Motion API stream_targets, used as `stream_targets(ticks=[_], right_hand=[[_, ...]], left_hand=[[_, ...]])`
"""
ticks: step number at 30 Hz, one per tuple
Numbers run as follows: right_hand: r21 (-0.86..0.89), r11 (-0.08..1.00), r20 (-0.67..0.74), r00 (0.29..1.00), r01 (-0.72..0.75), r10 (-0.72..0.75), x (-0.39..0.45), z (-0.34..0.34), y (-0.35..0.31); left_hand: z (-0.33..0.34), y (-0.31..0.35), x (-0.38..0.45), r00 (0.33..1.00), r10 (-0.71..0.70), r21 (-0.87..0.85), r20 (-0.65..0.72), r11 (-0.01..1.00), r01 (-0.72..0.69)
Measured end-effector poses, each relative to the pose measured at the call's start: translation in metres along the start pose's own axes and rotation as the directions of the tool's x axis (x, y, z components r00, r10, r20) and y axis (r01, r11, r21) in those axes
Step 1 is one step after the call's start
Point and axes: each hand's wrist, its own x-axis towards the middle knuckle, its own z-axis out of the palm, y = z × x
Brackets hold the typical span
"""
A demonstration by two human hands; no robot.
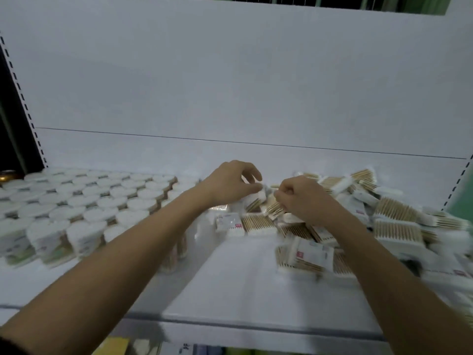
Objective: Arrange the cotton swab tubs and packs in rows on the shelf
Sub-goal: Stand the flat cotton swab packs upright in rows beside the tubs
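While both of my hands work at the back of the pile, the nearest risk I see is the loose heap of cotton swab packs [371,226] sliding: they lie at all angles on the right half of the shelf [238,283], some near its front lip, and a tug on one buried pack could, I judge, drag its neighbours over the edge. My left hand [230,184] is curled with the fingertips pinching the white end of a pack [252,201]; my right hand [299,198] is closed in a pinch on another pack [273,208], though motion blur hides exactly how the fingers sit. The two hands are near each other, not touching. If I sweep my left forearm carelessly it could topple the cotton swab tubs [84,201], which already stand in tidy staggered rows on the left, touching one another.

The packs look like thin, slick clear film over tan wooden sticks with white cotton ends, flat and rectangular, so likely slippery. The tubs are round, white-lidded, apparently rigid plastic. The shelf is smooth, white and hard.
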Motion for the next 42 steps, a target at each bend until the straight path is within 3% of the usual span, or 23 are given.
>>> stream_targets(ticks=[5, 11, 14, 21, 29, 34, 37, 39, 42], right_hand=[[0.069, 0.997, -0.009, 1.0, 0.02, -0.019, -0.038, -0.016, 0.027], [0.184, 0.982, -0.07, 0.997, 0.045, -0.033, -0.091, -0.02, 0.065], [0.279, 0.957, -0.124, 0.991, 0.076, -0.042, -0.11, -0.016, 0.081], [0.312, 0.938, -0.206, 0.975, 0.151, -0.089, -0.128, -0.011, 0.093], [0.271, 0.931, -0.046, 0.97, 0.244, -0.241, -0.131, 0.0, 0.084], [0.325, 0.903, -0.13, 0.959, 0.282, -0.253, -0.126, -0.003, 0.067], [0.298, 0.898, -0.261, 0.932, 0.325, -0.25, -0.117, 0.005, 0.059], [0.52, 0.83, -0.237, 0.967, 0.204, -0.089, -0.111, 0.009, 0.055], [0.874, 0.487, -0.025, 0.997, -0.012, 0.069, -0.105, 0.013, 0.041]], left_hand=[[0.044, 0.037, -0.048, 0.991, 0.068, -0.175, 0.119, 0.984, -0.047], [0.094, 0.066, -0.071, 0.979, 0.1, -0.108, 0.18, 0.991, -0.081], [0.11, 0.07, -0.071, 0.965, 0.064, 0.11, 0.253, 0.989, -0.095], [0.115, 0.072, -0.078, 0.991, 0.044, 0.222, 0.128, 0.972, -0.072], [0.117, 0.075, -0.091, 0.98, 0.114, 0.12, -0.164, 0.988, -0.095], [0.092, 0.068, -0.085, 0.967, 0.146, 0.198, -0.207, 0.975, -0.105], [0.076, 0.071, -0.083, 0.957, 0.152, 0.127, -0.245, 0.984, -0.124], [0.063, 0.073, -0.083, 0.957, 0.07, -0.035, -0.281, 0.996, -0.083], [0.035, 0.071, -0.082, 0.97, -0.059, -0.256, -0.236, 0.967, -0.003]])
